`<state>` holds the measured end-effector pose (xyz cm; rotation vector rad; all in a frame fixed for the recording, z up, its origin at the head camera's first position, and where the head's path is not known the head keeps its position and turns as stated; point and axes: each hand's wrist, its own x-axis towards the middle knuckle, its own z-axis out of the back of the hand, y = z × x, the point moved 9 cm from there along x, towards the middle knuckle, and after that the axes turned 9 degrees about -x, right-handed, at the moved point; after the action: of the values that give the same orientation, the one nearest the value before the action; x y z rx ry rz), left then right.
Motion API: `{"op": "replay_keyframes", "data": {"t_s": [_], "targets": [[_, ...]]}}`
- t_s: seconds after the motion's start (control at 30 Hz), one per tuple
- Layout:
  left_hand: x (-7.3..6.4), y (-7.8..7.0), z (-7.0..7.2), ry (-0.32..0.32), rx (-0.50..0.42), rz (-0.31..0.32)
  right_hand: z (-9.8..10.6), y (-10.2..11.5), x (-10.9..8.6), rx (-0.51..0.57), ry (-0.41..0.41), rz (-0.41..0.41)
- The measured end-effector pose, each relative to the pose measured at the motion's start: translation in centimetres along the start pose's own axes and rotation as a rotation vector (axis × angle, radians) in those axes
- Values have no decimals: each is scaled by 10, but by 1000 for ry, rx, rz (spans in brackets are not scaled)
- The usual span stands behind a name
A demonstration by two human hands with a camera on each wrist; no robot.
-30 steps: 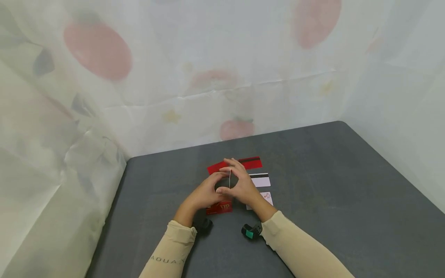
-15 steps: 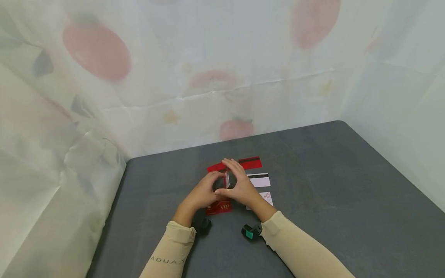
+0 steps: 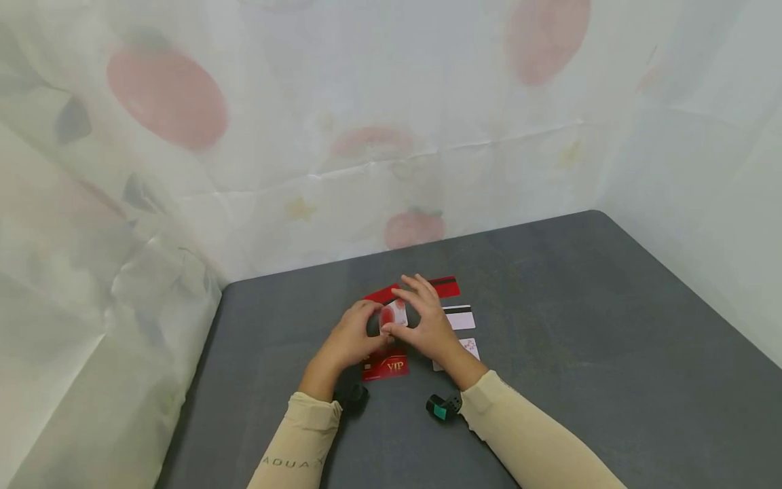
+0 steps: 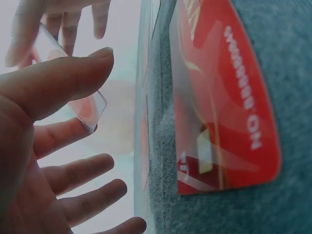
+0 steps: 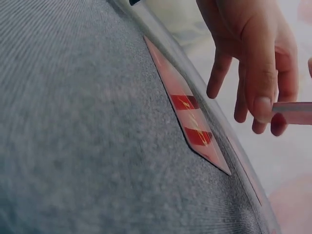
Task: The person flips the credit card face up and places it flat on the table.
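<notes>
My left hand (image 3: 347,339) pinches a glossy white card (image 3: 396,314) with red oval marks between thumb and index finger. Its other fingers spread loosely, as the left wrist view shows. Facing it, my right hand (image 3: 430,333) curves around the card's far side, thumb and fingertips near its edges without a visible pinch. The card is held up above the table with its face tilted toward me. Beneath the hands lies a red VIP card (image 3: 389,368) with gold lettering, partly covered in the head view; the left wrist view shows its number.
Behind the hands lie a red card (image 3: 381,295) and another red card (image 3: 447,287) with a dark stripe. Right of them are a white striped card (image 3: 461,319) and a white card (image 3: 470,348) with a pink pattern. A patterned curtain (image 3: 342,204) borders the dark table (image 3: 550,326).
The held card was edge-on to the head view and has turned so its face shows. My left hand has shifted slightly left, and my right fingers have spread.
</notes>
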<state>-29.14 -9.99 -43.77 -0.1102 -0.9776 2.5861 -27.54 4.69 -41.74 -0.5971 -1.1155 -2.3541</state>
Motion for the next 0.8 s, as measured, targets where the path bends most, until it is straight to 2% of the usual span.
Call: {"op": "replay_keyframes", "data": {"t_s": [0.2,0.63,0.8], "targets": [[0,2,5,-25,-6,20,1,-11,0,-51,-12,-67],[0,4,10,-44,-12,35,-6,-21,0,-148,38,-109],[-2,8,13,-48,11,57,-9,-24,-1,-177,73,-116]]}}
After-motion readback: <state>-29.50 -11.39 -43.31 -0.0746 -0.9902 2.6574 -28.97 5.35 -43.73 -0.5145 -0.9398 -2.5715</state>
